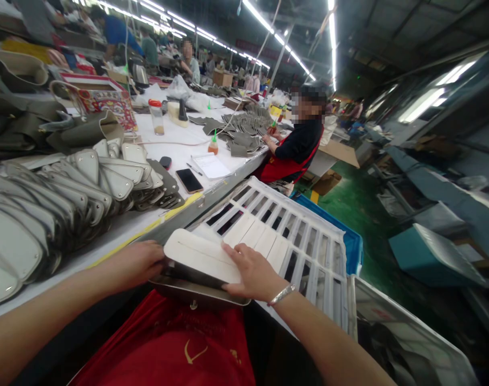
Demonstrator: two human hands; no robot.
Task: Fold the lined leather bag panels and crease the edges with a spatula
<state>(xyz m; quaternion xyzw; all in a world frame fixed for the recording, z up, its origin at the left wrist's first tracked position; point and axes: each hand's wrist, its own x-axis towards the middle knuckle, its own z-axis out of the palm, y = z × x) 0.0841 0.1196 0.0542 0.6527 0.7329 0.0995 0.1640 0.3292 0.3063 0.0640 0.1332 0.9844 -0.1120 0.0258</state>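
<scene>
A bag piece [202, 254] with a pale rounded panel on top and a dark opening below it lies above my red apron. At its left end, my left hand [146, 261] is closed with the fingers curled on the edge. My right hand [252, 271] grips the right end, thumb below and fingers on the pale panel. A metal stud shows on the dark lower side. Just beyond the piece stands a white slatted rack [304, 220] with several pale strips [252, 236] lying across it.
Stacked grey-white panels [71, 193] cover the table's left side. A phone [189, 180], paper [210, 165] and glue bottle [213, 143] lie farther back. A seated person [298, 139] works beyond the rack. Blue [355, 246] and white crates [413, 316] stand at the right.
</scene>
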